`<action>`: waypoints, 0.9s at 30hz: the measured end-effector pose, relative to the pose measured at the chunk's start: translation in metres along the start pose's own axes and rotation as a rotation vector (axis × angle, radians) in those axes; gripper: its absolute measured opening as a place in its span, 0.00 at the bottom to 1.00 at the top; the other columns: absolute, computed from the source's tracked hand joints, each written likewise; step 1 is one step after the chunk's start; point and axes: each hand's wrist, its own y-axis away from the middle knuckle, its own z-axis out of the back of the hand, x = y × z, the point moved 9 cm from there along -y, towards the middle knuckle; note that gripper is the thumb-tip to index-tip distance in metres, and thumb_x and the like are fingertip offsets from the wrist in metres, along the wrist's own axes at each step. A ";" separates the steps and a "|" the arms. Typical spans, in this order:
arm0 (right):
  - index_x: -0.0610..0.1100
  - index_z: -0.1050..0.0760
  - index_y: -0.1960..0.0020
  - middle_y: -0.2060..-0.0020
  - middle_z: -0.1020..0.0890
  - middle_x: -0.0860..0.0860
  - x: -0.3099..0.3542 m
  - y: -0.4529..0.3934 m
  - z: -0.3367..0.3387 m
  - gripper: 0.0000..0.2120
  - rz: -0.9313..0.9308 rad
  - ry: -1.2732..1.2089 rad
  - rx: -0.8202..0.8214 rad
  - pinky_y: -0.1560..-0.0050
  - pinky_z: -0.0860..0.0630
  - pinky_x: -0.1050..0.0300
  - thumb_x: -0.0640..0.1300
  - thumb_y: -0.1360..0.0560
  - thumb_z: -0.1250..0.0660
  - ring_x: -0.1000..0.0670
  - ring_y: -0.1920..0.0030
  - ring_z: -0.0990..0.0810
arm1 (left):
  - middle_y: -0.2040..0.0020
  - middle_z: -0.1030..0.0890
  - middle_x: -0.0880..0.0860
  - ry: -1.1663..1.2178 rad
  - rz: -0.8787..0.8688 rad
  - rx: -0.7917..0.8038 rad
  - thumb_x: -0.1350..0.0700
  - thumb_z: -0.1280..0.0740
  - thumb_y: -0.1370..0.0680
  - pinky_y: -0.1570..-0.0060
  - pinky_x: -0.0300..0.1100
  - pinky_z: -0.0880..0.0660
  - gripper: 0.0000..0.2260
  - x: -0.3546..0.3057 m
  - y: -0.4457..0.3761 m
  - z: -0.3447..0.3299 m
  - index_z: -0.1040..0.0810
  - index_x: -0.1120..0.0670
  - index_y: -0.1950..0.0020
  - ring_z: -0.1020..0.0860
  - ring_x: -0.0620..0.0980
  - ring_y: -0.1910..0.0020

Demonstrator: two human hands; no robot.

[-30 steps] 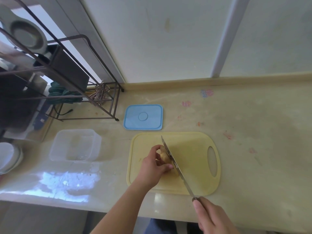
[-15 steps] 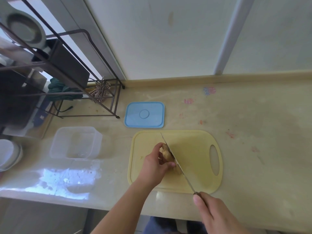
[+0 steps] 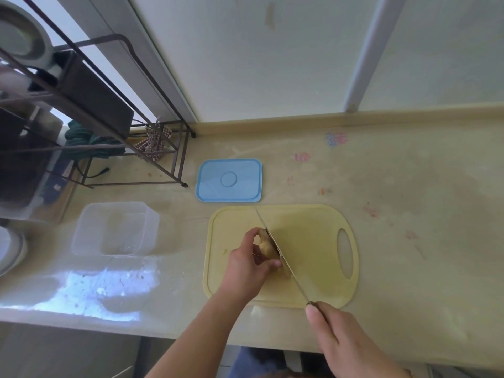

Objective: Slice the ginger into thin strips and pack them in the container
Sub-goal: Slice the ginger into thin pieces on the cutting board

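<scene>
A knobbly tan piece of ginger (image 3: 264, 243) lies on the pale yellow cutting board (image 3: 313, 230). My left hand (image 3: 249, 264) grips it from the left, fingers curled round it. My right hand (image 3: 343, 339) holds the handle of a knife (image 3: 281, 253) at the board's near edge. The long blade runs up and left across the board and rests against the right side of the ginger. The clear plastic container (image 3: 116, 227) stands empty to the left of the board. Its blue lid (image 3: 229, 180) lies flat behind the board.
A dark metal rack (image 3: 90, 110) with cloths and dishes stands at the back left. A white bowl rim (image 3: 11, 249) shows at the far left edge. The beige counter (image 3: 422, 214) has faint coloured stains. Its front edge runs just under my wrists.
The blade has stayed against the ginger, shifting only slightly along it. My left hand keeps its hold. The camera has tilted a little.
</scene>
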 end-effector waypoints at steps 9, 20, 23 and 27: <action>0.51 0.34 0.63 0.73 0.27 0.58 0.001 -0.020 -0.008 0.21 0.020 -0.025 0.041 0.65 0.34 0.59 0.65 0.26 0.54 0.55 0.70 0.31 | 0.61 0.22 0.50 0.004 -0.025 0.009 0.56 0.21 0.29 0.63 0.32 0.26 0.30 -0.003 -0.001 -0.002 0.31 0.45 0.31 0.25 0.41 0.65; 0.47 0.24 0.48 0.59 0.18 0.45 -0.024 -0.002 -0.012 0.41 -0.075 0.094 0.028 0.55 0.29 0.59 0.73 0.34 0.63 0.53 0.56 0.22 | 0.61 0.22 0.49 0.032 -0.030 -0.001 0.55 0.21 0.29 0.63 0.31 0.27 0.30 0.000 -0.001 -0.003 0.31 0.46 0.31 0.23 0.43 0.64; 0.50 0.27 0.54 0.63 0.20 0.47 -0.023 -0.001 -0.014 0.30 -0.064 0.085 0.033 0.57 0.29 0.59 0.68 0.30 0.58 0.54 0.59 0.23 | 0.60 0.22 0.49 0.029 -0.040 -0.009 0.55 0.22 0.28 0.63 0.30 0.27 0.31 0.001 0.000 -0.003 0.31 0.47 0.30 0.24 0.43 0.63; 0.49 0.30 0.58 0.67 0.22 0.50 -0.025 -0.001 -0.016 0.21 -0.035 0.068 0.040 0.58 0.30 0.58 0.62 0.23 0.53 0.55 0.64 0.25 | 0.59 0.21 0.51 0.023 -0.054 -0.015 0.55 0.22 0.28 0.63 0.30 0.27 0.31 0.000 0.001 -0.003 0.32 0.47 0.29 0.23 0.45 0.62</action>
